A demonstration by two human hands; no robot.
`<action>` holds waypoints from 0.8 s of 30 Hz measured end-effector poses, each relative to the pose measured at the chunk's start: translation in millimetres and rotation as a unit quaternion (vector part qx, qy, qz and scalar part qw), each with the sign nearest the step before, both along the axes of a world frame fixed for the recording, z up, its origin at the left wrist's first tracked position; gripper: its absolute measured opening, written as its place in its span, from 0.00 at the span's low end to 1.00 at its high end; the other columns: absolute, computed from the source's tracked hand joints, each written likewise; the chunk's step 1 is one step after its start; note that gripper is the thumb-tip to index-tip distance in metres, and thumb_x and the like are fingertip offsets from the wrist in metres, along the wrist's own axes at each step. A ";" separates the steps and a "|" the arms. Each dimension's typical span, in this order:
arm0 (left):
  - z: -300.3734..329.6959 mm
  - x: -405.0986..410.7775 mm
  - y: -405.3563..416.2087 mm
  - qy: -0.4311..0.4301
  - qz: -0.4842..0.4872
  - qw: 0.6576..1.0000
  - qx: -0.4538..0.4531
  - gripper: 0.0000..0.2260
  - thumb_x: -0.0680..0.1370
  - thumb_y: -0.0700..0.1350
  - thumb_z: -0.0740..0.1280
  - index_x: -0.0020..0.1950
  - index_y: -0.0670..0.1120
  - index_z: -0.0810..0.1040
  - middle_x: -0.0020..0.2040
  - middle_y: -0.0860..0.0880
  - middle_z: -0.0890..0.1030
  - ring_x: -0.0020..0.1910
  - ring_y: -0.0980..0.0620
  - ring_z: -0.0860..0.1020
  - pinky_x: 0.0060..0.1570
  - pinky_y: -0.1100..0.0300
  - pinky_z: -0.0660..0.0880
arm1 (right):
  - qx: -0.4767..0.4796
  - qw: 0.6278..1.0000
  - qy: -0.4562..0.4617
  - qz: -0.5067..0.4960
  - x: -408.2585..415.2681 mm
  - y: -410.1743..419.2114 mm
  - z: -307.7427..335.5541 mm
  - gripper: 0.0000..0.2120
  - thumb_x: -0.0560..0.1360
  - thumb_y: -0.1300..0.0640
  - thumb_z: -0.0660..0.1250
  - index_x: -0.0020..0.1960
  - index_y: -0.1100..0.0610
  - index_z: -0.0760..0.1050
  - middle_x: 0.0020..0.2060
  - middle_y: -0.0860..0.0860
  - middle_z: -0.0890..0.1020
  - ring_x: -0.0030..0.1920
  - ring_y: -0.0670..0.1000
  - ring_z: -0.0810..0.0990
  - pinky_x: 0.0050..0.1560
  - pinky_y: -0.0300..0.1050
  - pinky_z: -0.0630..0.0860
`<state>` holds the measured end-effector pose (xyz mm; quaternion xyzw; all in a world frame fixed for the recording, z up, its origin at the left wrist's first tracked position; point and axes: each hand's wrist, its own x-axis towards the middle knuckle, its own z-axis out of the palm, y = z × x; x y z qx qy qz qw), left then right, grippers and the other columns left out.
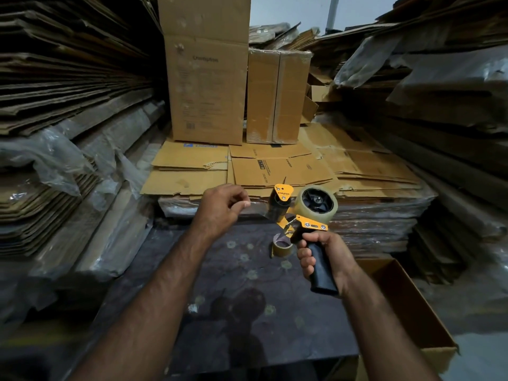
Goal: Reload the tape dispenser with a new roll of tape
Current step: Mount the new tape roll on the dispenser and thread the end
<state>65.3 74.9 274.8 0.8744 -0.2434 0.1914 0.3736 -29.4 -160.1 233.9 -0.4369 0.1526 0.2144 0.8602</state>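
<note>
Up over the dark worktop [247,298], the yellow-and-black tape dispenser [302,215] hangs in the air, clear tape roll [316,200] already seated on its hub. Right hand [321,257] has its fingers wrapped tight round the black handle. Left hand [220,207] sits just beside the front roller, fingers pinched on the clear tape end [255,207] stretched out from it. Down below, an old brown core [281,247] rests on the worktop. Flattened cardboard [275,169] stacked behind, upright boxes [209,86] further back.
</note>
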 end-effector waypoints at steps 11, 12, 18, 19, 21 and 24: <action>43.0 16.0 -8.3 -0.023 -0.064 0.997 -0.021 0.02 0.76 0.42 0.74 0.47 0.45 0.84 0.46 0.53 0.83 0.47 0.57 0.80 0.50 0.61 0.79 | 0.078 0.992 -0.031 0.093 -15.5 9.7 11.8 0.10 0.62 0.60 0.75 0.37 0.59 0.73 0.24 0.51 0.72 0.19 0.48 0.71 0.20 0.39 0.70; 43.4 15.2 -11.4 -0.018 -0.069 0.997 -0.027 0.02 0.76 0.42 0.74 0.47 0.45 0.84 0.46 0.52 0.83 0.47 0.57 0.80 0.49 0.61 0.79 | 0.074 0.993 -0.028 0.091 -17.2 10.1 13.1 0.08 0.65 0.59 0.72 0.36 0.59 0.73 0.24 0.51 0.72 0.19 0.48 0.71 0.20 0.39 0.70; 33.9 13.1 -16.8 0.071 -0.097 0.987 -0.106 0.08 0.71 0.41 0.78 0.47 0.48 0.83 0.50 0.47 0.80 0.46 0.49 0.84 0.45 0.51 0.85 | 0.044 0.997 -0.001 0.061 -27.3 7.1 13.3 0.07 0.71 0.56 0.62 0.36 0.58 0.72 0.24 0.50 0.71 0.18 0.47 0.69 0.19 0.38 0.69; 31.7 12.4 -16.9 0.093 -0.105 0.982 -0.129 0.08 0.71 0.40 0.78 0.47 0.48 0.83 0.48 0.47 0.81 0.45 0.47 0.85 0.45 0.48 0.85 | 0.041 0.997 -0.001 0.062 -28.8 6.5 13.3 0.07 0.71 0.56 0.62 0.36 0.58 0.72 0.24 0.50 0.71 0.18 0.47 0.69 0.19 0.38 0.69; 28.4 11.1 -17.7 0.133 -0.116 0.970 -0.168 0.07 0.72 0.38 0.77 0.46 0.45 0.82 0.45 0.45 0.83 0.46 0.45 0.86 0.46 0.45 0.85 | 0.037 0.997 -0.003 0.061 -30.5 6.5 14.2 0.06 0.71 0.57 0.63 0.36 0.58 0.72 0.24 0.50 0.71 0.19 0.47 0.69 0.20 0.38 0.69; 28.3 10.3 -18.1 0.171 -0.149 0.955 -0.190 0.04 0.75 0.36 0.74 0.46 0.43 0.82 0.43 0.44 0.85 0.45 0.44 0.86 0.47 0.47 0.85 | 0.023 0.998 -0.005 0.057 -31.1 6.8 16.3 0.06 0.70 0.57 0.64 0.36 0.58 0.72 0.25 0.51 0.71 0.19 0.47 0.69 0.20 0.38 0.68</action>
